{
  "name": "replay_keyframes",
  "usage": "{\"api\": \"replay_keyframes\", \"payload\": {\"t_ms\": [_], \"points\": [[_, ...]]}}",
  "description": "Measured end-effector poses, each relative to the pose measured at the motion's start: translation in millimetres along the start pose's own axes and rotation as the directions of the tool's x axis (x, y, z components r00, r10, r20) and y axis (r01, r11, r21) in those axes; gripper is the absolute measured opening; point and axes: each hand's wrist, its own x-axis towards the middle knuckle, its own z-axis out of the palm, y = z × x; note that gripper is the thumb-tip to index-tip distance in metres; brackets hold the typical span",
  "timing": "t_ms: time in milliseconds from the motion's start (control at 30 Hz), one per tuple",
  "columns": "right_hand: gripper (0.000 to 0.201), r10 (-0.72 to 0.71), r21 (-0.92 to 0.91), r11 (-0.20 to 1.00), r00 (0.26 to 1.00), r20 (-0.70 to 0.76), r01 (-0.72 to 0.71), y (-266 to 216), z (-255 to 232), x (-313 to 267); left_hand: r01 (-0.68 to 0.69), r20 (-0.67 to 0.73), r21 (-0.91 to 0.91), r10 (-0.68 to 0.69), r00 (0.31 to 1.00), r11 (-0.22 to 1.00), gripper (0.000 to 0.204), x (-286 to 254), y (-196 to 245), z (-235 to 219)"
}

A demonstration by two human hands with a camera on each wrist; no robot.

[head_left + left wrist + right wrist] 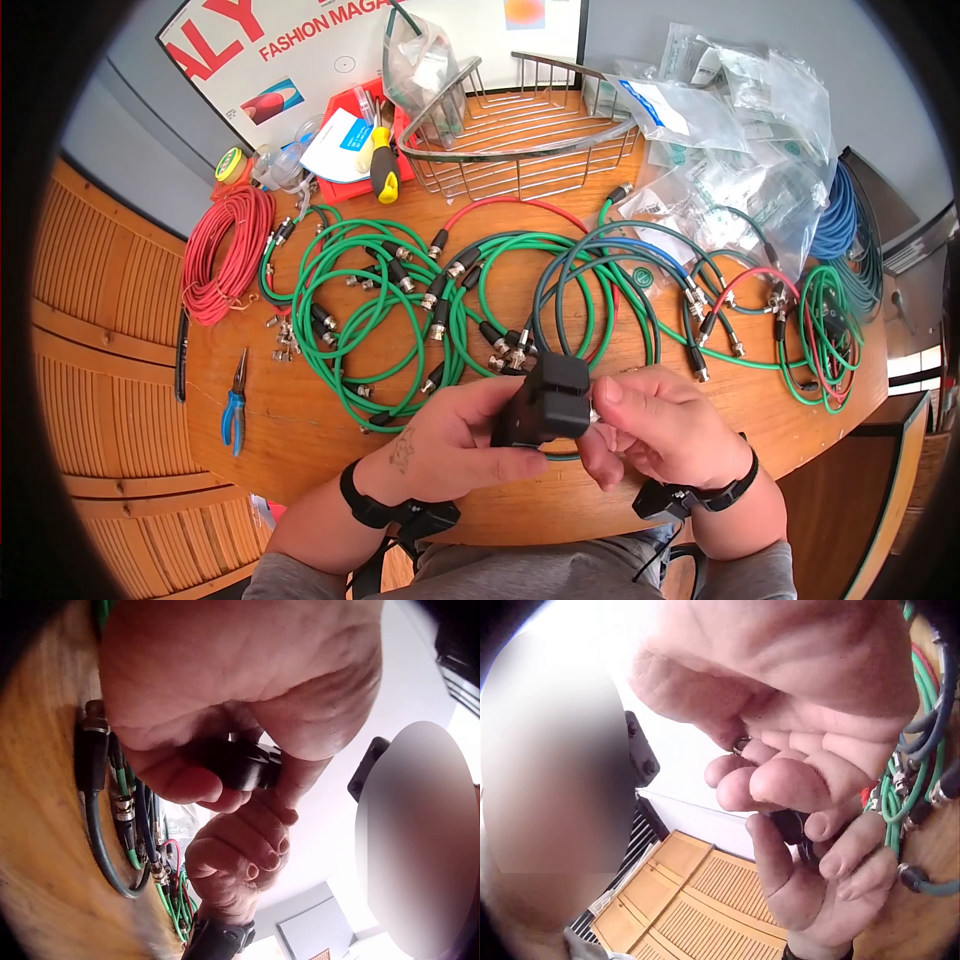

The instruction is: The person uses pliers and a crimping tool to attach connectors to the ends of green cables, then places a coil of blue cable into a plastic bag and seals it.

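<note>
My left hand (435,455) grips a blocky black plastic tool (558,395) above the front of the table, with the thumb along its near side. In the left wrist view the fingers curl round this black body (251,766). Close by on the right, my right hand (690,425) pinches a small shiny metal piece (741,745) between thumb and fingers, mostly hidden by them. Its fingertips are right at the tool's right side. Behind both hands lie coiled green cables (350,330) with metal BNC connectors (437,330) on black boots.
Blue-handled pliers (233,415) lie at the left beside a red cable coil (228,255). A wire basket (520,155) stands at the back, near a yellow-black screwdriver (383,165). Clear plastic bags (740,140) are heaped at back right, by a blue cable coil (838,215).
</note>
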Motion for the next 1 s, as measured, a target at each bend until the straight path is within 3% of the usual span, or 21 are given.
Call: {"api": "replay_keyframes", "payload": {"t_ms": [33, 100, 133, 167, 200, 267, 400, 600, 667, 700, 767, 833, 900, 933, 1000], "points": [[0.023, 0.001, -0.001, 1.0, 1.0, 0.001, -0.001, -1.6, 2.0, -0.2, 0.024, -0.038, -0.043, -0.026, 0.999, 0.999, 0.051, -1.0, -1.4, 2.1], [0.024, -0.046, -0.234, 0.972, 0.996, -0.079, 0.026, -3.7, 7.9, -0.5, 0.05, -0.076, -0.087, -0.056, 0.996, 0.995, 0.053, -0.9, -5.8, -1.5], [0.024, -0.044, -0.232, 0.972, 0.996, -0.08, 0.025, -1.8, 7.4, 0.6, -0.063, -0.061, 0.092, 0.068, 0.996, 0.994, 0.053, 1.6, -12.2, -9.7], [0.023, -0.191, -0.389, 0.906, 0.981, -0.019, 0.169, 0.7, 6.0, 2.3, -0.177, -0.024, 0.265, 0.19, 0.982, 0.948, 0.053, 3.2, -15.0, -15.6], [0.022, -0.322, -0.525, 0.794, 0.945, 0.065, 0.307, 2.2, 5.5, 3.5, -0.177, -0.024, 0.264, 0.19, 0.981, 0.948, 0.053, 3.2, -12.6, -19.2], [0.021, -0.342, -0.541, 0.776, 0.937, 0.069, 0.323, 3.3, 7.0, 4.4, -0.306, 0.079, 0.499, 0.31, 0.948, 0.811, 0.051, 3.0, -7.6, -25.6], [0.017, -0.362, -0.581, 0.734, 0.926, 0.106, 0.353, 4.1, 5.6, 5.5, -0.342, 0.066, 0.516, 0.361, 0.93, 0.786, 0.048, 3.5, -6.2, -22.3], [0.018, -0.317, -0.56, 0.758, 0.939, 0.131, 0.334, 3.4, 1.8, 4.9, -0.332, 0.068, 0.51, 0.348, 0.935, 0.793, 0.049, 2.6, -7.0, -21.9], [0.018, -0.33, -0.49, 0.81, 0.941, 0.072, 0.321, 5.0, 4.2, 4.1, -0.158, -0.012, 0.301, 0.169, 0.985, 0.941, 0.051, 0.7, -7.3, -17.3], [0.019, -0.336, -0.415, 0.855, 0.942, 0.012, 0.311, 5.6, 5.5, 4.1, -0.159, -0.012, 0.301, 0.17, 0.985, 0.94, 0.051, 0.3, -6.3, -13.3], [0.019, -0.371, -0.377, 0.868, 0.927, -0.061, 0.323, 6.5, 7.6, 6.6, -0.03, -0.075, 0.107, 0.038, 0.996, 0.994, 0.052, -1.1, -3.3, -5.6], [0.019, -0.4, -0.337, 0.879, 0.907, -0.134, 0.337, 8.5, 5.7, 9.4, 0.024, -0.054, 0.078, -0.019, 0.998, 0.997, 0.051, -1.4, -0.4, -7.0], [0.017, -0.515, -0.536, 0.761, 0.843, -0.154, 0.366, 12.5, -0.6, 14.1, 0.079, -0.03, 0.05, -0.077, 0.997, 0.996, 0.051, -1.7, 3.1, -8.3], [0.017, -0.515, -0.536, 0.76, 0.843, -0.154, 0.366, 11.1, -2.3, 15.5, 0.108, -0.039, 0.08, -0.105, 0.994, 0.991, 0.049, -2.0, 5.1, -8.6], [0.018, -0.717, -0.907, 0.245, 0.694, 0.069, 0.344, 7.0, -5.4, 18.6, 0.137, -0.049, 0.111, -0.132, 0.99, 0.984, 0.049, -2.5, 4.3, -10.1]]}}
